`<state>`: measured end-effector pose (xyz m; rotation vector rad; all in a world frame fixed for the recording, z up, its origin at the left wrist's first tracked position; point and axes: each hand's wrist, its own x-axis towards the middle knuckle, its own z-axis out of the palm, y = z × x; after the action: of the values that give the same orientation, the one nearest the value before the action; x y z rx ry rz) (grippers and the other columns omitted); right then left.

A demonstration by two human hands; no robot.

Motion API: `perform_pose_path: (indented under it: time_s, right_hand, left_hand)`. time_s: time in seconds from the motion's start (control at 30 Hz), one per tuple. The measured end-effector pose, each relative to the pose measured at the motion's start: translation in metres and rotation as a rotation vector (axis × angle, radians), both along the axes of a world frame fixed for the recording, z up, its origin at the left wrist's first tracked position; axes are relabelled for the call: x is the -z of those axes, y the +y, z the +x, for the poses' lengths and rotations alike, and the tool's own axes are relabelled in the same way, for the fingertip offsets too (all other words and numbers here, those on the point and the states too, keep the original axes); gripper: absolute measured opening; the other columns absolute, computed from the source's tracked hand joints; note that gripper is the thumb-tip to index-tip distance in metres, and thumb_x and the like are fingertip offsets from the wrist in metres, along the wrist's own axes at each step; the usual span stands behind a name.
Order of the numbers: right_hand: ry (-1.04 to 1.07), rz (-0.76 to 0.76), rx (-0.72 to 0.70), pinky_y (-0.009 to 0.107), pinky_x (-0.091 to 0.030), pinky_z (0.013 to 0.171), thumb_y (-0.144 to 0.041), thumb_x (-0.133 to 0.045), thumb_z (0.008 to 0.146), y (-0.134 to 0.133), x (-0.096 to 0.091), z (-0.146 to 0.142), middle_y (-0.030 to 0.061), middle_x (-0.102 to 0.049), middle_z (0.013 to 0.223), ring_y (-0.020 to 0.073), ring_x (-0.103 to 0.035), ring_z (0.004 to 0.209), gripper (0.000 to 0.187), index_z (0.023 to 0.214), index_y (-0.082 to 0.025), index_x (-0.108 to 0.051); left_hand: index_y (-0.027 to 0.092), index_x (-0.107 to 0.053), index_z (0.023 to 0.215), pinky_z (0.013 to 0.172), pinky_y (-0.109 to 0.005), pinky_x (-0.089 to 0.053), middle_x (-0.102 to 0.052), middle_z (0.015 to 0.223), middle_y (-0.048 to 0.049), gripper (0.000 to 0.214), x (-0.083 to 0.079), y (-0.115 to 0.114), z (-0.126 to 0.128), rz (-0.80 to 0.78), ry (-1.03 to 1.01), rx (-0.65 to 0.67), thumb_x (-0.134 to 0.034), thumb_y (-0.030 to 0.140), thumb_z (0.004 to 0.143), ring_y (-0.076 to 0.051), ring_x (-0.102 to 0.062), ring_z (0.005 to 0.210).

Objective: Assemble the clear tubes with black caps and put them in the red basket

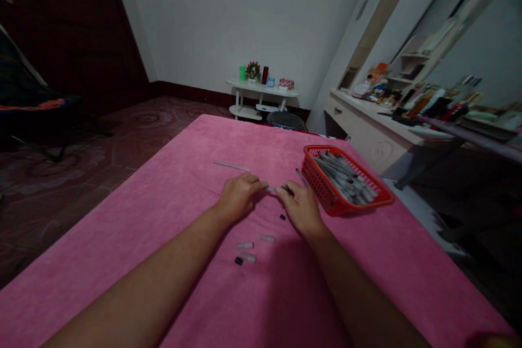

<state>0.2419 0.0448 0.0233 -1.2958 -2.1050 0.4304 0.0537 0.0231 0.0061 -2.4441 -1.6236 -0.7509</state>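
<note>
Both hands meet over the pink cloth, pinching a slim pen (269, 188) between them. My left hand (240, 196) is closed on its left end, and my right hand (300, 206) grips the right end; fingers cover much of it. A thin translucent tube (231, 165) like a pen barrel lies beyond my left hand. Nearer me lie clear pen caps (268, 238), a small black piece (238, 261) and another black piece (283, 217). Just past my right hand rests a dark-tipped pen (300, 176), beside a red basket (326, 190) holding several grey-and-black pens (346, 176).
The pink cloth (122, 239) covers the table. To the right stands a white dresser (367, 122) crowded with bottles. A small white shelf table (261, 87) with a plant and a clock is against the far wall. At left is a dark chair (36, 103).
</note>
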Motion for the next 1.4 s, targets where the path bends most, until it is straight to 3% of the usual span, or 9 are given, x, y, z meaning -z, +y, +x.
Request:
perform_pose_path:
  time_s: [0.13,0.33,0.6,0.7,0.77,0.9,1.0,1.17,1.4]
  right_hand:
    - [-0.028,-0.052,0.014,0.023,-0.031,0.052,-0.047,-0.038,0.093,-0.001,-0.002,0.000,0.0009,-0.056,0.053,0.0145,-0.052,0.052,0.048,0.058,-0.020,-0.057]
    - [-0.018,0.017,0.018,0.023,-0.031,0.053,-0.043,-0.049,0.089,0.000,-0.003,0.000,-0.0011,-0.056,0.055,0.0137,-0.051,0.053,0.037,0.061,-0.020,-0.056]
    - [0.303,-0.316,-0.060,0.022,-0.030,0.041,-0.054,-0.044,0.088,0.002,0.004,-0.003,-0.0019,-0.048,0.042,0.0108,-0.043,0.037,0.050,0.053,-0.019,-0.052]
    - [0.469,-0.434,-0.133,0.022,-0.030,0.037,-0.058,-0.041,0.087,0.001,0.001,-0.006,-0.0025,-0.048,0.042,0.0101,-0.040,0.033,0.051,0.057,-0.018,-0.051]
    - [0.464,-0.445,-0.187,0.022,-0.032,0.039,-0.056,-0.043,0.086,-0.001,-0.006,-0.006,-0.0022,-0.051,0.047,0.0104,-0.043,0.037,0.047,0.061,-0.018,-0.053]
    - [0.030,-0.358,-0.347,0.021,-0.032,0.046,-0.037,-0.069,0.070,-0.012,-0.024,-0.002,-0.0020,-0.060,0.059,0.0116,-0.052,0.051,0.018,0.067,-0.019,-0.064]
    - [-0.350,-0.295,-0.409,0.022,-0.026,0.046,-0.024,-0.080,0.054,-0.022,-0.030,-0.002,-0.0029,-0.064,0.062,0.0125,-0.053,0.054,0.017,0.067,-0.024,-0.068]
    - [-0.419,-0.246,-0.323,0.023,-0.025,0.047,-0.015,-0.073,0.060,-0.026,-0.028,-0.009,-0.0012,-0.064,0.060,0.0132,-0.055,0.054,0.011,0.059,-0.022,-0.065]
    - [0.256,-0.332,-0.102,0.023,-0.041,0.049,-0.019,-0.055,0.076,-0.005,-0.007,-0.010,0.0013,-0.062,0.060,0.0146,-0.060,0.053,0.006,0.071,-0.017,-0.058]
  left_hand:
    - [0.025,-0.065,0.104,0.064,-0.027,-0.040,-0.065,0.086,-0.0039,0.025,0.001,0.001,0.000,0.010,0.005,0.015,-0.052,0.018,0.085,-0.018,-0.057,0.083]
    - [0.025,-0.066,0.104,0.063,-0.027,-0.039,-0.066,0.087,-0.0042,0.023,0.001,0.000,0.001,0.018,-0.006,0.011,-0.053,0.021,0.086,-0.018,-0.058,0.083]
    - [0.024,-0.067,0.101,0.068,-0.028,-0.044,-0.068,0.088,-0.0051,0.024,0.001,0.001,0.000,0.018,-0.091,0.055,-0.054,0.017,0.083,-0.019,-0.060,0.084]
    - [0.021,-0.067,0.099,0.072,-0.030,-0.047,-0.069,0.090,-0.0071,0.021,0.003,0.004,0.000,0.037,-0.353,0.051,-0.054,0.018,0.083,-0.019,-0.062,0.084]
    - [0.019,-0.066,0.096,0.077,-0.032,-0.050,-0.070,0.090,-0.0073,0.018,0.003,0.007,0.001,0.050,-0.689,0.029,-0.053,0.017,0.083,-0.019,-0.065,0.084]
    - [0.017,-0.054,0.090,0.075,-0.037,-0.055,-0.069,0.083,-0.0051,0.009,-0.001,0.014,0.003,-0.066,-1.486,0.012,-0.056,0.021,0.082,-0.019,-0.069,0.080]
    - [0.018,-0.047,0.090,0.070,-0.040,-0.057,-0.069,0.081,-0.0050,0.018,-0.003,0.017,0.001,-0.197,-1.853,0.006,-0.061,0.024,0.081,-0.021,-0.070,0.078]
    - [0.015,-0.048,0.082,0.073,-0.038,-0.058,-0.069,0.081,-0.0068,0.010,-0.003,0.018,-0.004,-0.321,-2.043,-0.040,-0.057,0.016,0.085,-0.019,-0.071,0.078]
    - [0.012,-0.053,0.079,0.068,-0.030,-0.059,-0.070,0.078,-0.0075,0.010,-0.003,0.018,0.001,-0.445,-2.069,0.016,-0.059,0.017,0.085,-0.017,-0.070,0.073]
